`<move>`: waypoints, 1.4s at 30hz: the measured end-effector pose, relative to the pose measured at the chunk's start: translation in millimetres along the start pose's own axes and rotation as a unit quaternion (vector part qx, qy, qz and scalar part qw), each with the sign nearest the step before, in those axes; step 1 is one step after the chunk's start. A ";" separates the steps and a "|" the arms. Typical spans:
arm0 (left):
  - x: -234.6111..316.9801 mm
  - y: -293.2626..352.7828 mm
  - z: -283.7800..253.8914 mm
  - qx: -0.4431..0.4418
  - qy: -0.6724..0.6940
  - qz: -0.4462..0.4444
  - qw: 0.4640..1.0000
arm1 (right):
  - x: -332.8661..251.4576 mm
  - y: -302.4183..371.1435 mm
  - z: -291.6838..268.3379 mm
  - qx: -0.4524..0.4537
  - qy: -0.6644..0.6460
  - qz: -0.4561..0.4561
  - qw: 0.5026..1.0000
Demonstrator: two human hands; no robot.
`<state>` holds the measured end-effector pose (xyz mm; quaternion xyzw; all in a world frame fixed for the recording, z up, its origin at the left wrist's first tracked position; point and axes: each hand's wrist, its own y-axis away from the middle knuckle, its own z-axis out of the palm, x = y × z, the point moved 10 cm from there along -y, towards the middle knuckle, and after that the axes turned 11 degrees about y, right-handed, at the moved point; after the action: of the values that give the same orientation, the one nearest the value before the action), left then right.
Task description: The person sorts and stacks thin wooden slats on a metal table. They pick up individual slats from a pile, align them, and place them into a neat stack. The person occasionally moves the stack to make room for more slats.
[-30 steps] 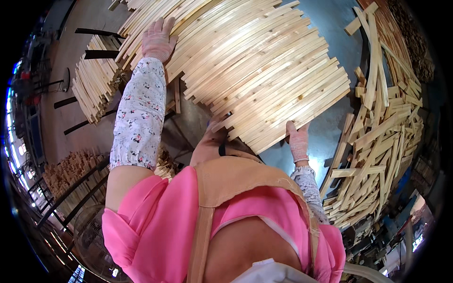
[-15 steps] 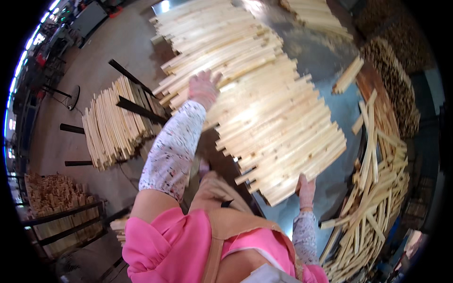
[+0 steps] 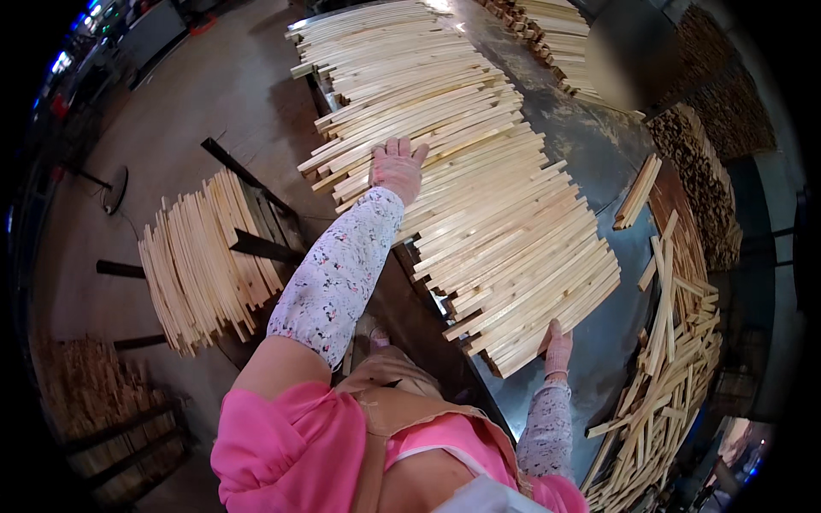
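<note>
A long row of pale wooden strips (image 3: pixel 513 248) lies side by side across a metal table (image 3: pixel 547 427), their ends uneven. My left hand (image 3: pixel 398 168) rests palm down on the strips near their left ends, fingers spread. At the near right corner of the row, my right hand (image 3: pixel 556 350) touches the outermost strip with a finger stretched out along it; its other fingers are partly hidden. Neither hand lifts a strip. Patterned sleeves cover both forearms.
Loose strips lie in a tangled heap (image 3: pixel 658 393) on the right, with a small bundle (image 3: pixel 636 192) beyond. More strips (image 3: pixel 590 51) lie at the far right. To the left stands a rack of strips (image 3: pixel 205 256) with dark metal posts (image 3: pixel 248 175). A stack (image 3: pixel 697 188) stands beyond the table.
The view has shifted slightly and darkened. Both hands stay on the row, the left a little further right and lower in the picture. A blurred dark round shape has appeared at upper right.
</note>
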<state>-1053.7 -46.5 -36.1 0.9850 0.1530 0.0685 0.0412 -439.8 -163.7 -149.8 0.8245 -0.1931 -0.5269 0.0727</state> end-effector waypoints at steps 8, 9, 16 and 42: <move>-34.0 -35.6 -40.8 -0.039 0.169 0.060 0.983 | -135.5 15.1 -7.8 0.112 0.478 0.041 0.870; -48.6 -46.3 -47.1 0.000 0.144 0.056 0.988 | -150.7 2.7 -2.8 0.140 0.467 0.003 0.873; -99.4 -180.5 -57.7 0.015 0.136 -0.005 0.991 | -308.2 -31.3 287.8 0.011 0.413 -0.373 0.831; -110.1 -260.8 24.3 -0.248 0.519 0.081 0.814 | -275.6 -62.4 453.8 0.032 0.068 -0.022 0.997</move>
<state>-1231.2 166.0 -100.2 0.7683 0.0491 0.6083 0.1931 -933.7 40.2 -135.2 0.8645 -0.1858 -0.4646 0.0478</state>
